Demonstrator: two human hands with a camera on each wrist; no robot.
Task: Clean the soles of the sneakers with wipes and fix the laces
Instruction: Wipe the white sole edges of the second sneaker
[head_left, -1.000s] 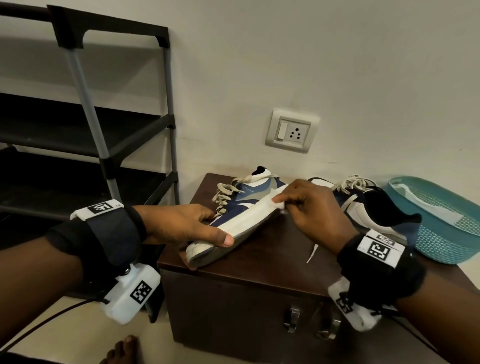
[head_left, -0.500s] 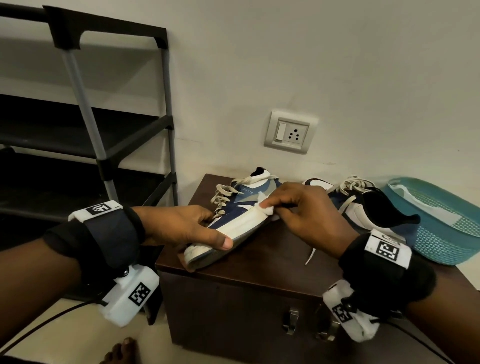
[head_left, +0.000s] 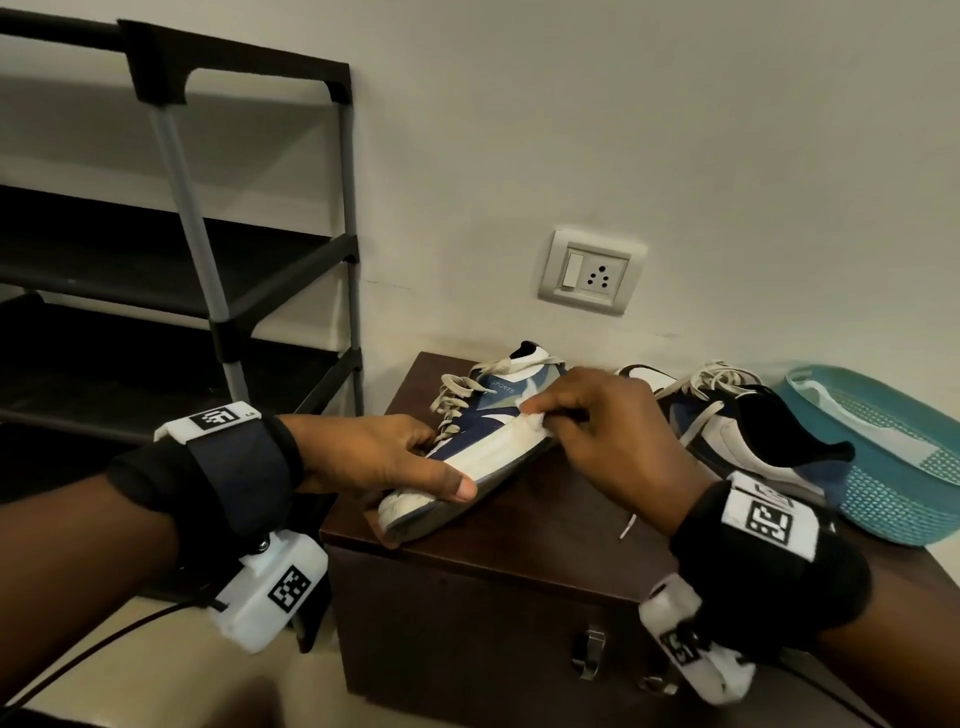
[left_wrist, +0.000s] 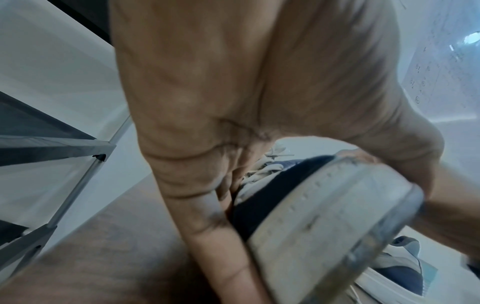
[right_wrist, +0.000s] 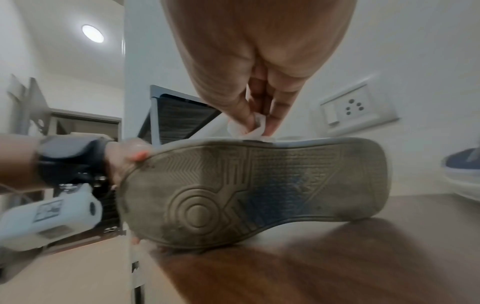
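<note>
left hand (head_left: 374, 457) wraps toe of sneaker (head_left: 467, 452), tilted on cabinet (head_left: 519, 561), tread facing out | right hand (head_left: 618, 441) pinches wipe (head_left: 535, 422) on white sidewall | advice: brace toe firmly, short strokes, then tread (right_wrist: 259, 191), looks dirty

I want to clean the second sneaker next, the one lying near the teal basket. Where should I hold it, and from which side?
Probably grip the second sneaker at its toe end from the left. It lies on its side on the cabinet, with the teal basket crowding its right side.
</note>
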